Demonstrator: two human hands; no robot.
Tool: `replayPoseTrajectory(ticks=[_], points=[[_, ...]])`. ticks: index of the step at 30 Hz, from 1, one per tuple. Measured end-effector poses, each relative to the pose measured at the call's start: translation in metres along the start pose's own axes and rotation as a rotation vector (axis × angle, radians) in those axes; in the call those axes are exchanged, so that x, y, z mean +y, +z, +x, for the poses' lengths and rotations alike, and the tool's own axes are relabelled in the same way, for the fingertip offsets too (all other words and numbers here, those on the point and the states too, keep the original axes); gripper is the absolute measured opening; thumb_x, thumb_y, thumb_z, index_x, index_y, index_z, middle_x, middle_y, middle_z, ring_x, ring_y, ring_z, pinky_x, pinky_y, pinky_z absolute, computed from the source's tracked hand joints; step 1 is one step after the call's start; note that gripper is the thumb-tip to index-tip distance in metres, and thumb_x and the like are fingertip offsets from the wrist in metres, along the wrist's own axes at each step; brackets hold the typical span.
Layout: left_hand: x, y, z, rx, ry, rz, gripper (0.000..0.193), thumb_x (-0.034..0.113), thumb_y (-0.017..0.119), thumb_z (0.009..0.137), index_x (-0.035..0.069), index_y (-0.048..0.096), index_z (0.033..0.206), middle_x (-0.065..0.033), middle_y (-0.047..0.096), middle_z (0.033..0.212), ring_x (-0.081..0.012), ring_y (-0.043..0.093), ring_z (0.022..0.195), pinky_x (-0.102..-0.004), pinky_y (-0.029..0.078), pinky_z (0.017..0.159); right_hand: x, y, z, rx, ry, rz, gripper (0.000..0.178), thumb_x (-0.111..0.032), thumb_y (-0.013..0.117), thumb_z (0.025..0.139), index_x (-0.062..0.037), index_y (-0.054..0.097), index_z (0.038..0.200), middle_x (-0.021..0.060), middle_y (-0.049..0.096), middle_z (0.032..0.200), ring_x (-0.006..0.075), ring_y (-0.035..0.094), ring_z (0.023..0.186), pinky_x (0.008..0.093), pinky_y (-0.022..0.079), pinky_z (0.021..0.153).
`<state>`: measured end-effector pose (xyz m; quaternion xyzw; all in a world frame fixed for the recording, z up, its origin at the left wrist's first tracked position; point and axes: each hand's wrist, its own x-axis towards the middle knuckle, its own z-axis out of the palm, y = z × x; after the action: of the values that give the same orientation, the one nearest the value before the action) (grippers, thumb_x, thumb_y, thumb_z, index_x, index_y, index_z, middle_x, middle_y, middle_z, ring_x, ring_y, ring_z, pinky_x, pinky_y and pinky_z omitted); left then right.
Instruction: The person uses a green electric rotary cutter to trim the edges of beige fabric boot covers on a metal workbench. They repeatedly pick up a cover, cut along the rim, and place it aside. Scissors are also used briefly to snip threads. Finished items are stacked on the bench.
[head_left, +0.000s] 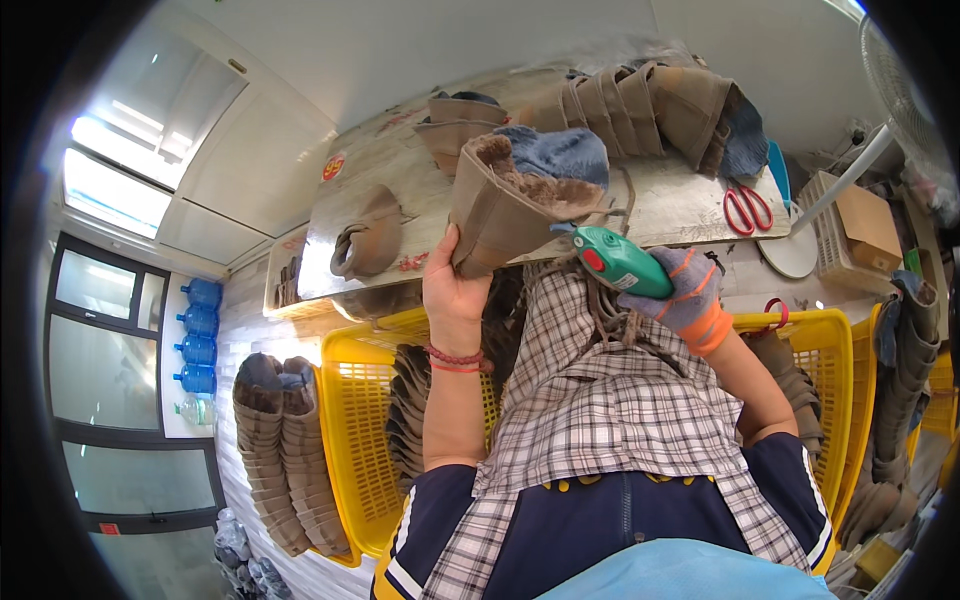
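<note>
We are holding up a tan suede boot upper (505, 205) with brown fleece lining showing along its open top edge, tilting over the table's near edge. We are pointing a green handheld power tool (615, 262) at its lower right corner.

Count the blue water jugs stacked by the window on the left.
4 blue water jugs, in a column by the window: top, second, third, bottom. More may be hidden.
</note>
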<state>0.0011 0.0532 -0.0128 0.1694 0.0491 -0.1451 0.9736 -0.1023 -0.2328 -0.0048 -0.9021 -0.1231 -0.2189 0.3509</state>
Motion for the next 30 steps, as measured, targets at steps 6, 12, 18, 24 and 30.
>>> replayPoseTrajectory(ticks=[6, 12, 18, 24, 30], points=[[-0.015, 0.005, -0.006, -0.173, 0.197, 0.152, 0.041, 0.002, 0.056, 0.090, 0.001, 0.048, 0.130, -0.0124, 0.055, 0.130, -0.0275, 0.051, 0.122, -0.0447, 0.040, 0.105, -0.009, 0.008, 0.006, 0.064, 0.068, 0.068, 0.055, -0.045, 0.085, 0.060, -0.0039, 0.067, 0.092, 0.0153, 0.067, 0.076, 0.0311, 0.064, 0.064, 0.0371, 0.052, 0.059], [-0.030, 0.008, -0.009, -0.280, 0.376, 0.385, 0.041, -0.002, 0.055, 0.089, 0.002, 0.049, 0.130, -0.0104, 0.056, 0.129, -0.0248, 0.053, 0.119, -0.0419, 0.041, 0.105, -0.014, 0.017, 0.011, 0.071, 0.225, 0.258, 0.060, -0.045, 0.085, 0.064, -0.0017, 0.064, 0.099, 0.0132, 0.068, 0.076, 0.0205, 0.067, 0.066, 0.0302, 0.053, 0.061], [-0.043, -0.002, -0.006, -0.328, 0.553, 0.782, 0.038, -0.003, 0.059, 0.089, -0.002, 0.053, 0.127, -0.0080, 0.059, 0.125, -0.0156, 0.058, 0.109, -0.0306, 0.044, 0.095, -0.015, 0.019, 0.018, 0.093, 0.327, 0.467, 0.054, -0.038, 0.084, 0.070, 0.0001, 0.062, 0.101, 0.0087, 0.067, 0.075, 0.0113, 0.063, 0.066, 0.0260, 0.052, 0.061], [-0.051, -0.018, 0.001, -0.362, 0.817, 1.342, 0.025, 0.000, 0.062, 0.088, -0.002, 0.061, 0.114, -0.0088, 0.064, 0.114, -0.0171, 0.060, 0.101, -0.0278, 0.044, 0.087, -0.018, 0.011, 0.026, 0.102, 0.461, 0.497, 0.051, -0.039, 0.081, 0.074, 0.0010, 0.063, 0.100, 0.0057, 0.067, 0.075, 0.0074, 0.060, 0.067, 0.0246, 0.050, 0.061], [-0.053, -0.018, 0.002, -0.509, 1.018, 1.666, 0.021, -0.005, 0.063, 0.083, -0.001, 0.067, 0.103, -0.0164, 0.065, 0.109, -0.0330, 0.061, 0.104, -0.0368, 0.046, 0.089, -0.010, 0.002, 0.031, 0.093, 0.524, 0.619, 0.047, -0.039, 0.078, 0.077, 0.0015, 0.064, 0.096, 0.0024, 0.063, 0.070, 0.0068, 0.056, 0.063, 0.0231, 0.046, 0.056]])
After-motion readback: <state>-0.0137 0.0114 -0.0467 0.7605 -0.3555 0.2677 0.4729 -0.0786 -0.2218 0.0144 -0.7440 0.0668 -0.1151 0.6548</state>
